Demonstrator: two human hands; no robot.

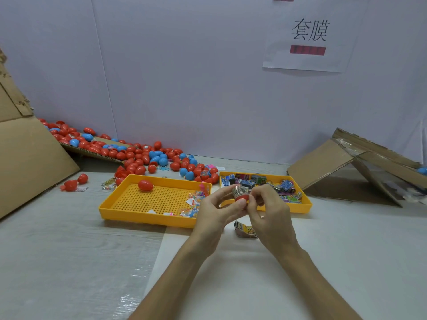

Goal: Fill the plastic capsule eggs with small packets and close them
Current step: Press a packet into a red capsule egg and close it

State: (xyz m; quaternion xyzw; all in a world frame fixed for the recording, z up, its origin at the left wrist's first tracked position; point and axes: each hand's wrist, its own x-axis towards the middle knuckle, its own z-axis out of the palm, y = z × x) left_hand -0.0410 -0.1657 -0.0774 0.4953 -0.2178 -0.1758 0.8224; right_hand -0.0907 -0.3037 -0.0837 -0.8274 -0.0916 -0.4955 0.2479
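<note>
- The left hand (217, 211) curls its thumb and fingers round a red egg half (241, 199), holding it above the table with the open end up.
- A silver packet (239, 191) sticks out of that half; the right hand (271, 213) pinches it at its right side.
- Just below the grip a loose packet (245, 228) lies on the table.
- Behind the grip, a yellow tray (306, 205) holds small packets (258, 180).
- Left of the grip, a perforated tray (138, 199) holds a closed red egg (145, 185).
- Farther back on the left lies a heap of eggs (147, 155).
</note>
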